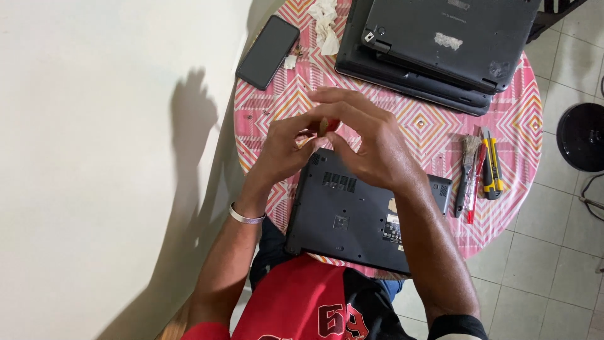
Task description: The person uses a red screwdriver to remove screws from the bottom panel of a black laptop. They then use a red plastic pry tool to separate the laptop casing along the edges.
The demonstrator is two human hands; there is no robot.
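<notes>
A small reddish object (327,125), too hidden to name more exactly, is pinched between the fingertips of both hands just above the far edge of the upturned black laptop (358,211) that lies bottom-up on the table (434,129). The left hand (284,151) closes its thumb and fingers on the object from the left side of that laptop, with a silver bracelet (245,216) round its wrist. The right hand (368,141) curls over the object from above, thumb and forefinger gripping it while the other fingers spread out loosely. The table carries a pink cloth with a diamond pattern. Beyond the upturned laptop, at the far side, sits a stack of two more dark laptops (434,47). To the far left of the upturned laptop lies a black smartphone (267,51), face up with a dark screen, and beside it a crumpled white tissue (326,25). Right of the upturned laptop lie a small brush (465,173), a red-handled screwdriver (475,189) and a yellow utility knife (491,167), side by side.
</notes>
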